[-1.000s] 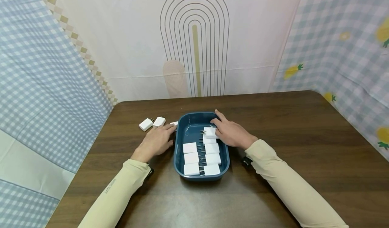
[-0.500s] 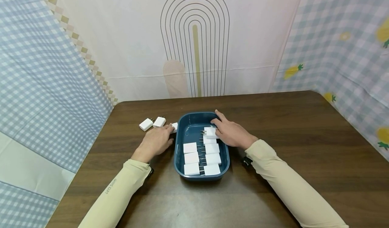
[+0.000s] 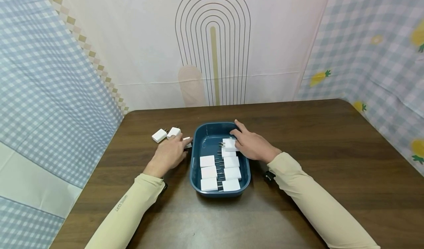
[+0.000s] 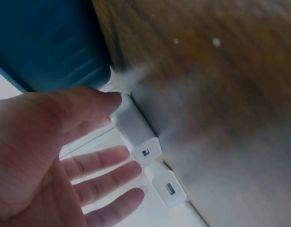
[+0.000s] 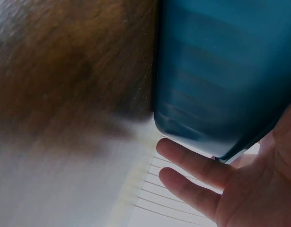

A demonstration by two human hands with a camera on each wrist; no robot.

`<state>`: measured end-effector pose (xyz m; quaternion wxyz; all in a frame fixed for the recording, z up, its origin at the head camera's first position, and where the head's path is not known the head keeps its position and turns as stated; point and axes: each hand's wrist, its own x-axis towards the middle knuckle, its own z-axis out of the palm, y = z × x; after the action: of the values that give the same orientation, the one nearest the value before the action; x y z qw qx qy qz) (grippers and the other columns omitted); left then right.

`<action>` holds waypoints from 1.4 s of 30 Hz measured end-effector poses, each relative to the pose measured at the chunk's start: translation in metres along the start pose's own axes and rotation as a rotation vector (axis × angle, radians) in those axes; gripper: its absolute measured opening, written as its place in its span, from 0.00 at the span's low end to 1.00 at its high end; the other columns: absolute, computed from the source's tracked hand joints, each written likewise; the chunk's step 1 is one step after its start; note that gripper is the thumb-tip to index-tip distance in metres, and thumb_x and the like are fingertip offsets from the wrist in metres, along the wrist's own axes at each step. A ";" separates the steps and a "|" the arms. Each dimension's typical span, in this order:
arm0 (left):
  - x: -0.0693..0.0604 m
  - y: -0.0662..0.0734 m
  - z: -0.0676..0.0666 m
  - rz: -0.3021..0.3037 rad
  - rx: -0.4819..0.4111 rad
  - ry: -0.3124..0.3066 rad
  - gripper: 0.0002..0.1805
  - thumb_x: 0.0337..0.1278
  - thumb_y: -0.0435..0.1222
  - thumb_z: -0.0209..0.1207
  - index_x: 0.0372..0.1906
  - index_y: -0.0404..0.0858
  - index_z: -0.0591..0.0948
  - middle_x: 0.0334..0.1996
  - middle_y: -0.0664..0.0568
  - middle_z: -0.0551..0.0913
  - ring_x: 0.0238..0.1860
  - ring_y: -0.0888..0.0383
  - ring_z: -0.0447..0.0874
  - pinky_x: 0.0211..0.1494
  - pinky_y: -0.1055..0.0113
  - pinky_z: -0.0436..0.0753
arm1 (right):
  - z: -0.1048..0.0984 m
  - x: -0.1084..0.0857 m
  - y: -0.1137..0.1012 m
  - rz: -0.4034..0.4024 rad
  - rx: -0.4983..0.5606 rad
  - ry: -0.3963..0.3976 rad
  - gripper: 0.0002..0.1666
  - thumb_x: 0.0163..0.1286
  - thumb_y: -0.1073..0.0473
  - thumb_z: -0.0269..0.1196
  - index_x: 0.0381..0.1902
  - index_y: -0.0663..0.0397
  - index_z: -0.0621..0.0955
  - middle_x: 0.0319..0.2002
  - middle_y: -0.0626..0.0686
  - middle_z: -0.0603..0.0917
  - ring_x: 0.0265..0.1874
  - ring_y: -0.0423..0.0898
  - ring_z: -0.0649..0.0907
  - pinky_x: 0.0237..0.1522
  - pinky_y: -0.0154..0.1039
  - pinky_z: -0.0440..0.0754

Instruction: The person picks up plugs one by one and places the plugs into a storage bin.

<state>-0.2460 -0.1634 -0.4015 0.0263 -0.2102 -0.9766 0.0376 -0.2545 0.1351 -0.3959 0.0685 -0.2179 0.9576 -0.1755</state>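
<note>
A blue tray (image 3: 245, 186) holds several white chargers (image 3: 208, 172) in two columns, prongs facing inward. Just outside its left wall, my left hand (image 3: 168, 155) pinches a white charger (image 3: 187, 143); the left wrist view shows the thumb at the prong end of this charger (image 4: 133, 120). Over the tray's back right rim, my right hand (image 3: 253, 144) grips the wall with fingers inside and outside. It lies beside an upper charger (image 3: 230, 146) that overlaps another; whether it touches that charger is hidden. Two outer fingers (image 5: 190, 163) show below the tray's corner (image 5: 216, 94).
Two more white chargers, one at the left (image 3: 159, 135) and one beside it (image 3: 173, 132), lie on the brown wooden table (image 3: 298, 131) behind my left hand. A patterned cloth (image 3: 149, 57) hangs along the table's back edge, with checked cloths at both sides.
The charger at my left fingers has moved slightly left and toward me, away from the tray's wall. My left index finger now stretches over it. The right hand and tray have stayed in place.
</note>
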 end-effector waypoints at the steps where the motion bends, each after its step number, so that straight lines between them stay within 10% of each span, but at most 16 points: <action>1: 0.000 0.000 0.000 -0.007 -0.014 0.006 0.29 0.61 0.40 0.65 0.69 0.46 0.77 0.59 0.39 0.78 0.55 0.43 0.81 0.54 0.49 0.83 | 0.000 0.000 0.000 0.000 0.001 -0.001 0.28 0.79 0.55 0.47 0.73 0.52 0.69 0.83 0.60 0.45 0.52 0.54 0.86 0.53 0.53 0.85; 29: -0.002 -0.003 -0.001 0.022 0.026 0.136 0.14 0.47 0.33 0.65 0.43 0.44 0.84 0.29 0.44 0.87 0.27 0.45 0.84 0.23 0.51 0.80 | 0.001 0.001 0.000 0.008 0.001 -0.003 0.27 0.79 0.55 0.48 0.73 0.51 0.70 0.83 0.59 0.44 0.50 0.53 0.86 0.53 0.53 0.85; 42: -0.002 -0.005 -0.006 0.027 0.055 0.068 0.18 0.49 0.40 0.71 0.48 0.46 0.84 0.34 0.45 0.88 0.31 0.49 0.84 0.28 0.53 0.82 | 0.001 0.001 0.001 0.007 0.005 0.002 0.27 0.79 0.55 0.48 0.73 0.52 0.69 0.83 0.60 0.45 0.51 0.54 0.86 0.53 0.53 0.85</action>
<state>-0.2458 -0.1686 -0.3953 0.0647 -0.2239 -0.9707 0.0575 -0.2553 0.1350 -0.3967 0.0689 -0.2142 0.9580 -0.1777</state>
